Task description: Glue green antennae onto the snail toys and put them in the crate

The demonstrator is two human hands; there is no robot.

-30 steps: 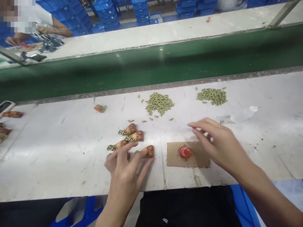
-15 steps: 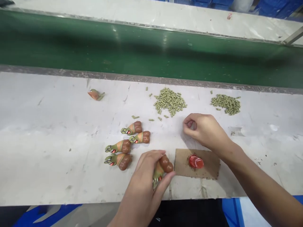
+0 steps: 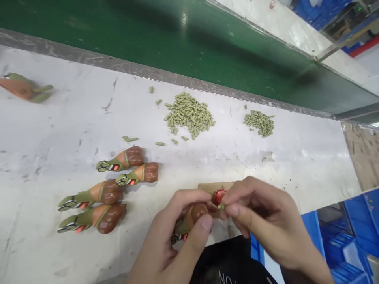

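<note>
My left hand (image 3: 170,240) is shut on a brown-and-green toy figure (image 3: 189,221), its rounded brown end showing between my fingers. My right hand (image 3: 263,217) pinches a small green pellet (image 3: 221,206) between thumb and forefinger, right beside that figure. Just behind the fingertips, a red cap (image 3: 220,196) sits on a cardboard piece (image 3: 214,187), mostly hidden by my hands. Several similar toy figures (image 3: 120,159) lie side by side to the left. Two piles of green pellets (image 3: 189,115) lie farther off, with loose pellets around them.
The white work table (image 3: 44,134) is scuffed and ends at a metal edge before a green conveyor belt (image 3: 148,43). A separate orange-and-green toy piece (image 3: 20,88) lies at far left. Blue crates (image 3: 355,232) stand below the table at lower right.
My hands have come together over the cardboard, with my right hand moving left to pinch the pellet. My left hand keeps the figure. The view has tilted and moved closer.
</note>
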